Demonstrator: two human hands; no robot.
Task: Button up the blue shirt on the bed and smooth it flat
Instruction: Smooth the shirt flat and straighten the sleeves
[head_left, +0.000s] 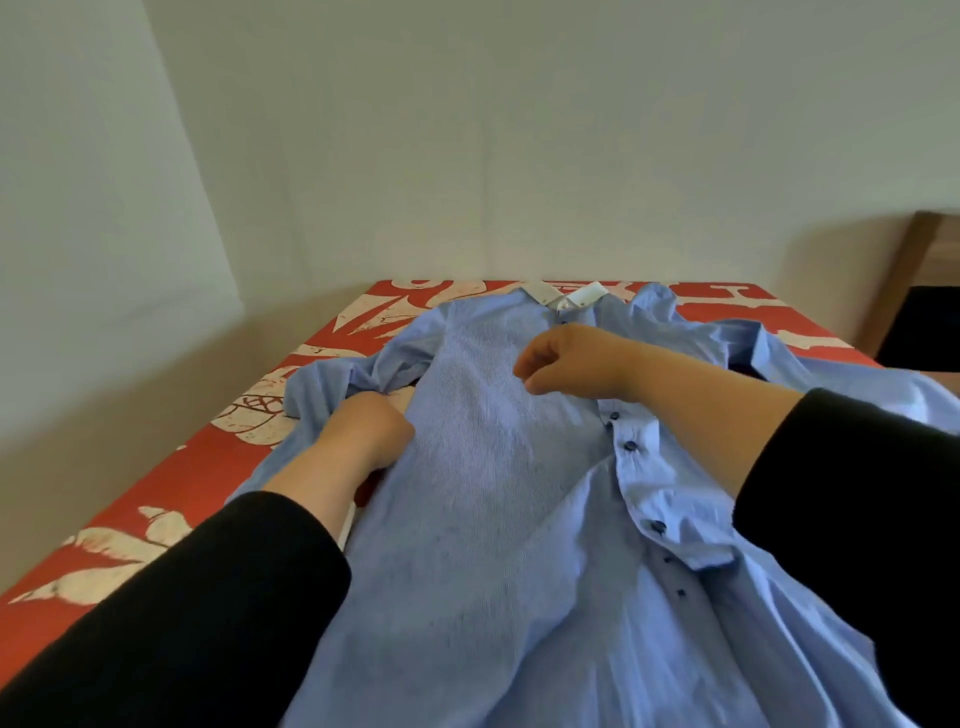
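A light blue striped shirt (498, 493) with a white collar (569, 295) lies front-up on the bed, collar at the far end. Dark buttons (629, 446) run down the placket at centre right, where the front panel folds back. My left hand (366, 431) is curled at the shirt's left side under the armpit, fingers tucked into the fabric by the crumpled left sleeve (337, 379). My right hand (566, 364) hovers over the upper chest below the collar, fingers bent loosely; whether it pinches fabric is unclear. Both arms wear black sleeves.
The bed has a red cover with white print (171, 483) and stands against pale walls at the far end and on the left. A wooden piece of furniture (914, 291) with a dark opening stands at the right beyond the bed.
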